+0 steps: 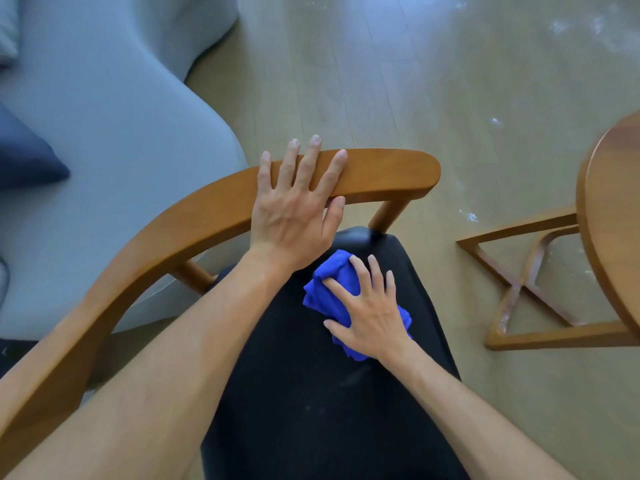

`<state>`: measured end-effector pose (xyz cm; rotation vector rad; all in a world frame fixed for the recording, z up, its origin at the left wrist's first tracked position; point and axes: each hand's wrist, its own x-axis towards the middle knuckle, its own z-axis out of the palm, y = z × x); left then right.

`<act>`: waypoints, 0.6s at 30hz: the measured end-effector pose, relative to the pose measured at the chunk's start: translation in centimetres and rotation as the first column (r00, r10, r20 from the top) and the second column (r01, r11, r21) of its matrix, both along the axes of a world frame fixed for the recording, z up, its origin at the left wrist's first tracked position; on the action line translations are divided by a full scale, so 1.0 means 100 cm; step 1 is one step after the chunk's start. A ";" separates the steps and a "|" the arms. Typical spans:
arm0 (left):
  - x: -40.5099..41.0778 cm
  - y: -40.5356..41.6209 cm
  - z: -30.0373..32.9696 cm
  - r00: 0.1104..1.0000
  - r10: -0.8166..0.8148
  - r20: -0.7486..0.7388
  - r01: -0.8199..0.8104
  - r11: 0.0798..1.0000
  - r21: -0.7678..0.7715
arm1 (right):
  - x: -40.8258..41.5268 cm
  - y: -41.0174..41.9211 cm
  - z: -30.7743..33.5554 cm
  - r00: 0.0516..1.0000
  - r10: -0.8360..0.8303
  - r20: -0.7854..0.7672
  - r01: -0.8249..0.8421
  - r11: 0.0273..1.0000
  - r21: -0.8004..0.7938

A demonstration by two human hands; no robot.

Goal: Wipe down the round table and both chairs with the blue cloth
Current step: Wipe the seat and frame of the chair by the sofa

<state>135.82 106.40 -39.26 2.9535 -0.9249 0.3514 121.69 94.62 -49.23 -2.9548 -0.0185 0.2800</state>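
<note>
At frame centre, the person's left hand [294, 206] is resting flat, fingers straight, on the wooden chair's curved backrest [381, 174]. Just below, the right hand [369, 313] is pressing spread fingers onto the bunched blue cloth [332, 271] lying on the black seat [311, 410]. The round table's edge [606, 202] is showing at right.

Soft daylight, floor [450, 81] glare, wide-angle edge warping
</note>
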 end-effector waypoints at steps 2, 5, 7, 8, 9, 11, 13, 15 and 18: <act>-0.002 0.003 0.005 0.999 -0.026 -0.036 0.027 1.000 0.013 | -0.010 0.007 -0.006 1.000 -0.030 0.003 0.029 0.999 0.017; -0.006 0.025 0.008 0.999 -0.008 -0.051 0.010 0.999 0.033 | -0.016 0.021 -0.007 0.989 -0.127 0.079 0.116 0.984 0.134; -0.006 0.053 0.008 0.994 0.088 -0.065 -0.084 0.995 0.058 | -0.034 0.020 -0.006 0.987 -0.118 0.109 0.095 0.976 0.197; -0.006 0.068 0.008 0.986 0.146 -0.083 -0.140 0.987 0.075 | -0.054 0.019 -0.007 0.991 -0.059 0.119 0.033 0.978 0.206; -0.005 0.080 0.009 0.975 0.199 -0.104 -0.189 0.978 0.092 | -0.082 0.016 -0.009 0.991 0.015 0.129 -0.042 0.977 0.208; -0.006 0.092 0.010 0.958 0.256 -0.129 -0.242 0.964 0.112 | -0.141 0.004 -0.008 0.973 0.174 0.154 -0.203 0.958 0.201; -0.007 0.092 0.010 0.957 0.254 -0.140 -0.241 0.965 0.103 | -0.178 -0.016 0.000 0.940 0.326 0.099 -0.340 0.923 0.183; -0.009 0.089 0.011 0.954 0.251 -0.162 -0.240 0.967 0.086 | -0.184 -0.033 0.016 0.915 0.403 0.021 -0.401 0.901 0.168; -0.010 0.089 0.010 0.953 0.258 -0.159 -0.248 0.966 0.077 | -0.138 -0.034 0.033 0.949 0.316 0.005 -0.311 0.929 0.200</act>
